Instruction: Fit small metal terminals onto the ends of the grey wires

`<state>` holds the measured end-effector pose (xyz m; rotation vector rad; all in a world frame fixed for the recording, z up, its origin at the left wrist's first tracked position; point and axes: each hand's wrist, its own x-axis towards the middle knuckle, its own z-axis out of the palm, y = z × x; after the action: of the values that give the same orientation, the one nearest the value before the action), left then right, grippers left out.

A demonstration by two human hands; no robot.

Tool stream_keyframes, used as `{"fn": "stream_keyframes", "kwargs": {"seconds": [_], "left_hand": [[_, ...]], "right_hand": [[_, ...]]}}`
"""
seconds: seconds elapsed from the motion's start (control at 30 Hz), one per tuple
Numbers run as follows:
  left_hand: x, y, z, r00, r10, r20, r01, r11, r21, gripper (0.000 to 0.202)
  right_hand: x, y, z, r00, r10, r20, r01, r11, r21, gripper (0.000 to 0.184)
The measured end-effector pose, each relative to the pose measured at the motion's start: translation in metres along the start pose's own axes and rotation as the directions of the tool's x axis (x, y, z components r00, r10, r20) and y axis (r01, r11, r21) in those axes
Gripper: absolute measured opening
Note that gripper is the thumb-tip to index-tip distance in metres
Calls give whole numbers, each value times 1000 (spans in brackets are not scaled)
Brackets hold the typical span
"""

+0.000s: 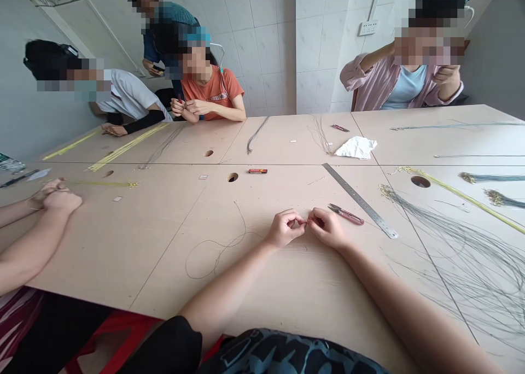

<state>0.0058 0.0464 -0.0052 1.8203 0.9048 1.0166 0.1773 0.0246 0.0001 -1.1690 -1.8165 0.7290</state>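
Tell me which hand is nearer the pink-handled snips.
Right. The right hand sits just left of the pink-handled snips; the left hand is further left, beyond the right hand.

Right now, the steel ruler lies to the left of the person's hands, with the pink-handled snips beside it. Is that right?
No: the head view shows the steel ruler to the right of the left hand and right hand, not to their left. The pink-handled snips are beside it, as you said.
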Motion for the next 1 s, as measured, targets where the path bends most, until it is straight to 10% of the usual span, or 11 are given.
{"fn": "stream_keyframes", "kwargs": {"seconds": [1.0], "left_hand": [[-1,1,1,990,138,-10,-137,988,75,7]], "right_hand": [[-1,2,2,999,48,13,-48,999,12,7]]}}
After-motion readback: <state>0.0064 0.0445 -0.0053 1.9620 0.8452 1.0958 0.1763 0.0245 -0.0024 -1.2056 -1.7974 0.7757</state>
